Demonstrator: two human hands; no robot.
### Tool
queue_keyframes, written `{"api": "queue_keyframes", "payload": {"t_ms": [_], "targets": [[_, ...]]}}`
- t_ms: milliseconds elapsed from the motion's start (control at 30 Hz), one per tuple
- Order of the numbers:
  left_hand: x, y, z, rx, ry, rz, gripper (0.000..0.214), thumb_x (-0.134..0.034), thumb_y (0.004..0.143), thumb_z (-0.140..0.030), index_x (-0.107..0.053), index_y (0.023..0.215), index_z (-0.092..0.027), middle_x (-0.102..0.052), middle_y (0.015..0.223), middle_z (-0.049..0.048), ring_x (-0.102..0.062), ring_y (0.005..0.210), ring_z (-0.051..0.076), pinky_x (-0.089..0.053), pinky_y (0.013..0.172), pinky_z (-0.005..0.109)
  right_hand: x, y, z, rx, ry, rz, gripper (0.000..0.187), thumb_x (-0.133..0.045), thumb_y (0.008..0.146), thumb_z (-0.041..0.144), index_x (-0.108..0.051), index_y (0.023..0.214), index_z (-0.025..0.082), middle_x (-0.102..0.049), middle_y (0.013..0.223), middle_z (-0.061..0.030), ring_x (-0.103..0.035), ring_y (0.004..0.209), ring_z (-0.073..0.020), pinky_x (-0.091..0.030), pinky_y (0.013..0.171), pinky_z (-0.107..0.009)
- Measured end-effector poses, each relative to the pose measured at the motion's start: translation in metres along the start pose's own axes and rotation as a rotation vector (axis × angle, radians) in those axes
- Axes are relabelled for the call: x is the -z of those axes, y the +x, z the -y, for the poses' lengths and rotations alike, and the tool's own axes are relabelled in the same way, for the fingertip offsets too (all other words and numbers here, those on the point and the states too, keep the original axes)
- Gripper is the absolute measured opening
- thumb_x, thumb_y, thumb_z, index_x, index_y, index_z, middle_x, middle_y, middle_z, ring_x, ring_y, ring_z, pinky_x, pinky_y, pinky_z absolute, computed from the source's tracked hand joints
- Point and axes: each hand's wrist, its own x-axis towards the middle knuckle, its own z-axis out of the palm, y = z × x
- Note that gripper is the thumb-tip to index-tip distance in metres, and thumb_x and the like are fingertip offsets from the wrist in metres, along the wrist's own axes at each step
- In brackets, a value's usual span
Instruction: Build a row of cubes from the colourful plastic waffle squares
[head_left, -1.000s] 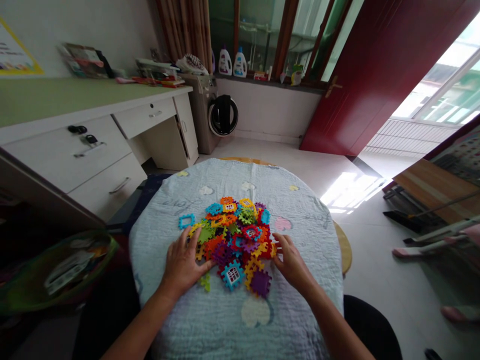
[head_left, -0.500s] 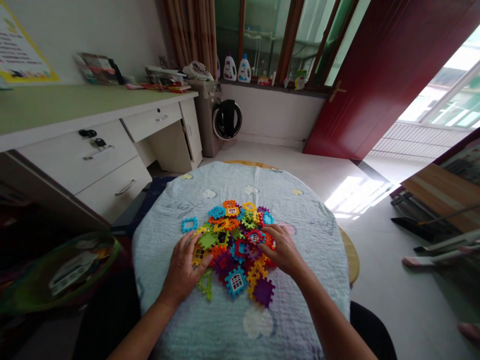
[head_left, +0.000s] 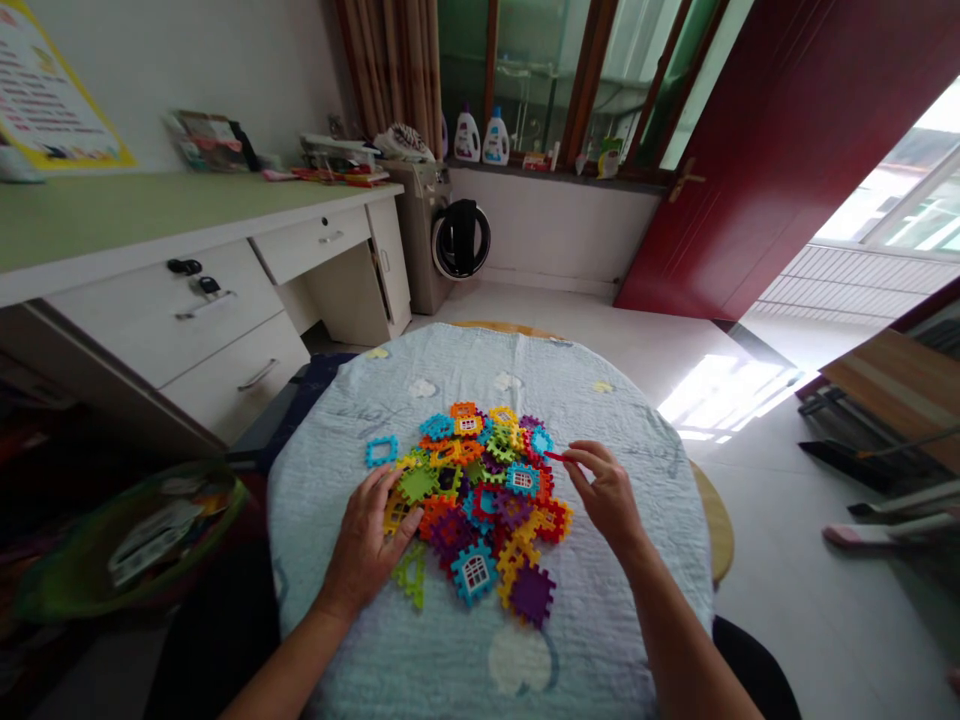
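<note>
A pile of coloured plastic interlocking tiles [head_left: 480, 480] lies in the middle of a round table under a pale blue quilted cloth [head_left: 600, 420]. My left hand [head_left: 369, 540] lies flat, fingers spread, on the pile's left edge, touching yellow and green tiles. My right hand [head_left: 606, 492] is at the pile's right edge, fingers pinched on a thin red piece [head_left: 556, 457] held just above the cloth. A lone blue square frame tile [head_left: 381, 451] lies left of the pile. A purple tile [head_left: 532, 594] and a blue window tile [head_left: 474, 573] sit at the near edge.
A white desk with drawers [head_left: 187, 300] stands at the left, a green mesh bag [head_left: 127, 540] on the floor beside me. A washing machine [head_left: 442, 235] and a dark red door [head_left: 750, 160] are beyond the table. The wooden table rim [head_left: 716, 520] shows at the right.
My right hand has moved from on top of the pile out to its right edge and lifted a thin red piece. My left hand has stayed on the pile's left side.
</note>
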Motion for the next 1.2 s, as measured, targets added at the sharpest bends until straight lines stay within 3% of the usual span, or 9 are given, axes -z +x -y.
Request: {"api": "queue_keyframes", "payload": {"t_ms": [100,167,333,400,633,833,1000,1133,1200], "targets": [[0.000,0.000,0.001,0.008,-0.004,0.006,0.055,-0.051,0.091,-0.050,-0.044,0.137,-0.021,-0.048,0.139,0.0137,-0.045,0.132,0.030,-0.040,0.111,0.051,0.009,-0.008,-0.029,-0.063,-0.069,-0.077,0.021,-0.058,0.090,0.033,-0.076,0.093,0.025,-0.069,0.103,-0.0089,-0.063,0.097,-0.0236,-0.049,0.090,-0.041],[0.000,0.000,0.002,0.018,-0.010,0.009,0.055,-0.051,0.091,-0.050,-0.044,0.137,-0.021,-0.048,0.140,0.0136,-0.045,0.133,0.030,-0.040,0.112,0.051,0.011,-0.014,-0.044,-0.109,-0.121,-0.046,0.022,-0.056,0.088,0.029,-0.077,0.093,0.024,-0.068,0.104,-0.0099,-0.062,0.098,-0.0243,-0.049,0.091,-0.042],[-0.001,-0.001,0.003,0.063,-0.065,0.008,0.057,-0.052,0.089,-0.053,-0.044,0.137,-0.023,-0.048,0.140,0.0128,-0.044,0.133,0.031,-0.037,0.114,0.053,0.016,-0.025,-0.055,-0.168,-0.202,0.308,0.039,-0.055,0.068,0.009,-0.077,0.096,0.025,-0.066,0.115,-0.0091,-0.059,0.110,-0.0268,-0.044,0.099,-0.044],[-0.002,-0.001,0.003,0.106,-0.118,0.018,0.058,-0.052,0.088,-0.055,-0.044,0.136,-0.023,-0.049,0.139,0.0119,-0.044,0.134,0.030,-0.035,0.115,0.053,0.019,-0.026,-0.054,-0.166,-0.188,0.352,0.045,-0.055,0.064,0.008,-0.074,0.102,0.024,-0.064,0.119,-0.0087,-0.058,0.113,-0.0263,-0.044,0.101,-0.043],[0.006,0.021,0.016,0.376,-0.279,0.025,0.063,-0.048,0.087,-0.061,-0.046,0.135,-0.022,-0.050,0.140,0.0125,-0.048,0.132,0.030,-0.041,0.110,0.051,0.014,-0.024,-0.054,-0.208,-0.233,0.227,0.051,-0.063,0.073,0.024,-0.059,0.123,0.018,-0.065,0.117,-0.0112,-0.059,0.109,-0.0267,-0.045,0.098,-0.043],[0.006,0.058,0.031,0.313,-0.226,0.048,0.061,-0.043,0.084,-0.066,-0.058,0.121,-0.020,-0.063,0.127,0.0112,-0.058,0.121,0.029,-0.044,0.107,0.048,0.008,-0.023,-0.058,-0.165,-0.244,0.207,0.053,-0.058,0.075,0.018,-0.057,0.128,0.018,-0.066,0.122,-0.0104,-0.058,0.111,-0.0260,-0.045,0.098,-0.041],[0.002,0.056,0.031,0.262,-0.197,0.035,0.057,-0.041,0.086,-0.065,-0.063,0.112,-0.019,-0.066,0.120,0.0109,-0.059,0.119,0.028,-0.044,0.107,0.045,0.006,-0.023,-0.059,-0.141,-0.263,0.198,0.048,-0.053,0.076,0.014,-0.061,0.123,0.017,-0.068,0.119,-0.0110,-0.059,0.107,-0.0279,-0.044,0.098,-0.045],[0.003,0.052,0.030,0.280,-0.173,-0.068,0.052,-0.041,0.088,-0.062,-0.062,0.109,-0.019,-0.067,0.116,0.0103,-0.060,0.115,0.027,-0.046,0.104,0.043,0.002,-0.018,-0.032,-0.036,-0.159,0.118,0.044,-0.053,0.079,0.016,-0.062,0.122,0.018,-0.065,0.124,-0.0121,-0.056,0.117,-0.0268,-0.041,0.103,-0.046],[0.003,0.052,0.030,0.264,-0.163,-0.080,0.052,-0.042,0.088,-0.061,-0.063,0.107,-0.019,-0.067,0.114,0.0104,-0.061,0.113,0.027,-0.046,0.104,0.042,-0.005,-0.016,-0.011,0.031,-0.061,0.156,0.038,-0.056,0.084,0.021,-0.062,0.121,0.021,-0.066,0.124,-0.0101,-0.056,0.117,-0.0250,-0.040,0.104,-0.045]]}}
